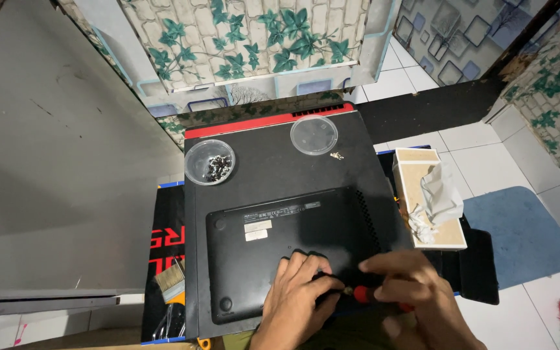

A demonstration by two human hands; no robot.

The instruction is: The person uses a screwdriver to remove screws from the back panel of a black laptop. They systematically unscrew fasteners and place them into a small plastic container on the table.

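A black laptop (pixel 273 246) lies upside down on a larger black slab (pixel 273 162) with a red back edge. My left hand (pixel 296 295) rests flat on the laptop's near edge, fingers spread beside a screw spot. My right hand (pixel 416 295) grips a screwdriver with a red and black handle (pixel 362 294), its tip pointing left toward my left fingers. A round clear dish holding several small dark screws (pixel 210 162) sits at the slab's back left. The dish's clear lid (pixel 314 135) lies at the back, with a tiny screw (pixel 338 155) beside it.
A tissue box with a crumpled tissue sticking out (pixel 429 198) stands to the right. A paintbrush (pixel 171 279) and metal tools (pixel 171 321) lie at the left front. A grey board (pixel 53 162) leans on the left. A blue mat (pixel 520 233) covers the tiled floor.
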